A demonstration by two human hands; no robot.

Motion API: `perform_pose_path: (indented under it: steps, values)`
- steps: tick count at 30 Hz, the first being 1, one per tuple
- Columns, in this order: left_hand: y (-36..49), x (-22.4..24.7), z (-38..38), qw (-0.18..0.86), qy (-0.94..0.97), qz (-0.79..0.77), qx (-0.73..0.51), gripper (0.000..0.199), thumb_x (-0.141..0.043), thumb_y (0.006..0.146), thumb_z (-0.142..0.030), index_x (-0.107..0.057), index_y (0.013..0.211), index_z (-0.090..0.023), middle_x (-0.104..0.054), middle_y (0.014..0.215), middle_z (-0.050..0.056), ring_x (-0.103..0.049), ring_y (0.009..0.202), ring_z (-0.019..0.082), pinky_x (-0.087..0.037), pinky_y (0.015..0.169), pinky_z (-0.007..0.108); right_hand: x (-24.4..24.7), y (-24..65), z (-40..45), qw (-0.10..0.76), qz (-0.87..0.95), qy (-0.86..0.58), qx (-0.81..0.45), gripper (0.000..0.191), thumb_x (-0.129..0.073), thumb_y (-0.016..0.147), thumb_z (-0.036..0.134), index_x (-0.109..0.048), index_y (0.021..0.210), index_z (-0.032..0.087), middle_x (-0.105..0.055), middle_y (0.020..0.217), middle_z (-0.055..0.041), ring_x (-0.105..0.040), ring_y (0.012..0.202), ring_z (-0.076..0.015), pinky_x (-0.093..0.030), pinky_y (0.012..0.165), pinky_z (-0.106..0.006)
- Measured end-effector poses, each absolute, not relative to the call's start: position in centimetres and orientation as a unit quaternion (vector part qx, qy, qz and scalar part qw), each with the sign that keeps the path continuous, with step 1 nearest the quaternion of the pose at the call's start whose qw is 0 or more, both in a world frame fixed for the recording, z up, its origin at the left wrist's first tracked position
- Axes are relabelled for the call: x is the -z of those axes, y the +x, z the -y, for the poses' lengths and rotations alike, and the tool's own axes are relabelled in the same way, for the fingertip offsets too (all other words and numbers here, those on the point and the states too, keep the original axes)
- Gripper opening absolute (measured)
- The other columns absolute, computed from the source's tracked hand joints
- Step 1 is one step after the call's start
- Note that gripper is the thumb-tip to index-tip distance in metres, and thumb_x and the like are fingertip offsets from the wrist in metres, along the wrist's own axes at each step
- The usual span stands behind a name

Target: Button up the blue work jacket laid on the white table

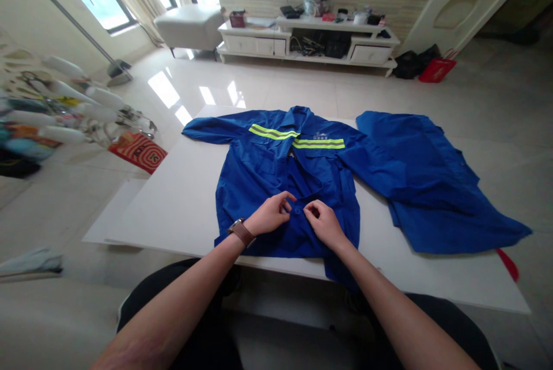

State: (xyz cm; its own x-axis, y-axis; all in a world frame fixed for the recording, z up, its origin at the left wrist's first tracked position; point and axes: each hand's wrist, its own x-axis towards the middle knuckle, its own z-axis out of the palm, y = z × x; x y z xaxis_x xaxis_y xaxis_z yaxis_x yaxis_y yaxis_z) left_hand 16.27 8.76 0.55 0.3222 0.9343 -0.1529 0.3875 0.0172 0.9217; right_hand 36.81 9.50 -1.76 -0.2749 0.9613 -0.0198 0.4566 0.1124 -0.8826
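Note:
A blue work jacket with yellow-and-grey reflective stripes lies front up, collar away from me. Its front gapes below the stripes. My left hand, with a brown watch strap at the wrist, is at the lower front, thumb and index finger curved and apart, nothing visible between them. Just to the right, my right hand pinches at the front edge of the jacket; what its fingertips hold is too small to make out. A round button shows on the cloth between both hands.
Folded blue cloth lies on the right of the white table, touching the jacket's sleeve. A red patterned bag is beyond the table's left side. Across the floor are a white TV cabinet and a stool.

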Motion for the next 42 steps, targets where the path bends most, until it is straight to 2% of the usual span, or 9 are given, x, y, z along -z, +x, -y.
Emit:
perform_pose_path:
  steps: [6,8,12,15,24,28,32,36,42]
  values:
    - [13.7,-2.2,-9.0,0.42,0.678,-0.595,-0.102,0.012,-0.067,0.073,-0.027,-0.067,0.078,-0.017,-0.063,0.067,-0.001,-0.057,0.062,0.013,-0.04,0.058,0.023,0.7,37.8,-9.7,0.23,0.761,-0.527,-0.301,0.006,-0.057,0.086,0.023,-0.06,0.081,0.021,-0.059,0.085,-0.001,-0.057,0.077,-0.0157,-0.043,0.072,-0.029]
    - [13.1,-2.4,-8.3,0.419,0.7,-0.577,0.04,0.024,-0.077,0.067,-0.038,-0.065,0.065,-0.018,-0.06,0.059,-0.001,-0.056,0.058,0.015,-0.037,0.055,0.024,0.8,38.1,-9.6,0.178,0.793,-0.524,-0.256,0.006,-0.057,0.088,0.025,-0.061,0.084,0.022,-0.06,0.088,-0.0024,-0.058,0.085,-0.0177,-0.044,0.077,-0.03]
    - [12.9,-1.4,-6.4,0.289,0.749,-0.578,0.148,0.035,-0.09,0.048,-0.024,-0.072,0.077,-0.018,-0.072,0.085,0.006,-0.066,0.082,0.026,-0.044,0.064,0.028,1.6,38.4,-9.2,0.092,0.827,-0.516,-0.204,0.019,-0.056,0.091,0.031,-0.065,0.105,0.02,-0.064,0.113,-0.0087,-0.057,0.104,-0.0233,-0.044,0.093,-0.036]
    - [12.6,-0.5,-5.8,0.243,0.773,-0.569,0.139,0.036,-0.082,0.055,-0.014,-0.074,0.089,-0.017,-0.073,0.098,0.012,-0.067,0.093,0.03,-0.047,0.072,0.031,2.0,38.4,-9.1,0.065,0.834,-0.516,-0.184,0.031,-0.055,0.093,0.037,-0.062,0.119,0.02,-0.059,0.132,-0.0108,-0.052,0.12,-0.0279,-0.043,0.1,-0.04]
    - [10.4,-1.6,-6.5,0.525,0.644,-0.496,0.253,0.009,-0.081,0.058,-0.019,-0.072,0.057,-0.019,-0.066,0.055,0.0,-0.053,0.049,0.013,-0.037,0.051,0.024,1.4,38.4,-9.4,0.047,0.843,-0.51,-0.163,0.029,-0.064,0.089,0.037,-0.063,0.112,0.019,-0.06,0.122,-0.0114,-0.055,0.11,-0.0262,-0.048,0.092,-0.038]
    - [11.5,-1.5,-6.8,0.532,0.68,-0.477,0.165,0.021,-0.074,0.075,-0.039,-0.074,0.07,-0.019,-0.07,0.064,0.002,-0.058,0.056,0.014,-0.041,0.056,0.024,1.4,38.3,-9.2,0.049,0.853,-0.486,-0.183,0.03,-0.064,0.088,0.035,-0.066,0.114,0.02,-0.064,0.118,-0.0097,-0.056,0.109,-0.0245,-0.047,0.095,-0.037]
    - [12.7,-0.9,-7.0,0.334,0.776,-0.532,-0.051,0.022,-0.068,0.082,-0.03,-0.072,0.102,-0.02,-0.072,0.099,0.005,-0.065,0.091,0.02,-0.049,0.082,0.028,1.0,38.4,-8.9,0.024,0.885,-0.407,-0.226,0.026,-0.063,0.088,0.031,-0.071,0.111,0.022,-0.07,0.11,-0.0065,-0.06,0.105,-0.0218,-0.046,0.095,-0.033]
    - [13.2,0.0,-6.7,0.23,0.802,-0.547,-0.067,0.044,-0.068,0.084,-0.031,-0.064,0.127,-0.023,-0.059,0.133,0.01,-0.053,0.122,0.026,-0.046,0.102,0.037,0.3,38.8,-9.2,-0.012,0.871,-0.416,-0.261,0.023,-0.059,0.09,0.035,-0.076,0.102,0.024,-0.074,0.103,-0.0043,-0.066,0.097,-0.0197,-0.046,0.086,-0.028]
    - [13.7,0.8,-6.7,0.334,0.796,-0.504,-0.038,0.024,-0.062,0.089,-0.033,-0.075,0.107,-0.023,-0.07,0.107,0.006,-0.065,0.098,0.021,-0.049,0.087,0.029,-0.2,39.2,-9.5,-0.084,0.842,-0.486,-0.218,0.026,-0.058,0.091,0.043,-0.074,0.081,0.025,-0.074,0.083,-0.005,-0.068,0.081,-0.0222,-0.044,0.071,-0.029]
